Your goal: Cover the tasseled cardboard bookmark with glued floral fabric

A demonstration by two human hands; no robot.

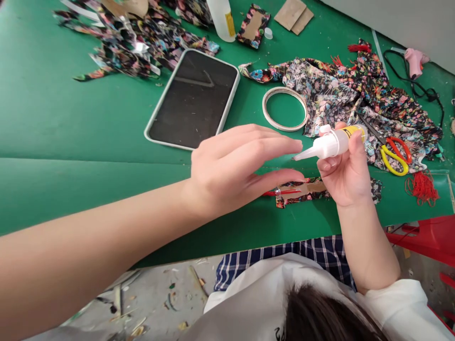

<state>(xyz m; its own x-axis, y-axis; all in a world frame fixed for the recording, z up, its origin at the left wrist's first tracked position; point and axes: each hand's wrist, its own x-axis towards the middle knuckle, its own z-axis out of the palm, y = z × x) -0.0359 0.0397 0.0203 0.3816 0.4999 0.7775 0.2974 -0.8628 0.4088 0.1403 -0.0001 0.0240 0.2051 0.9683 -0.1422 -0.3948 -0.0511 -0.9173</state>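
My right hand [343,173] is closed around a small white glue bottle [332,143] with a yellow label, its nozzle pointing left. My left hand [234,166] hovers over the green table with fingers stretched out and close together, fingertips almost at the nozzle tip, holding nothing. Below both hands lies a cardboard strip partly wrapped in floral fabric [302,191] with a red thread sticking out on its left.
A phone [194,97] lies face up beyond my left hand. A tape ring [284,108] sits beside crumpled floral cloth [355,92]. Red-and-yellow scissors [394,154], a red tassel [423,187], a pink glue gun [415,60], a bigger glue bottle [222,18] and fabric scraps [131,40] are around.
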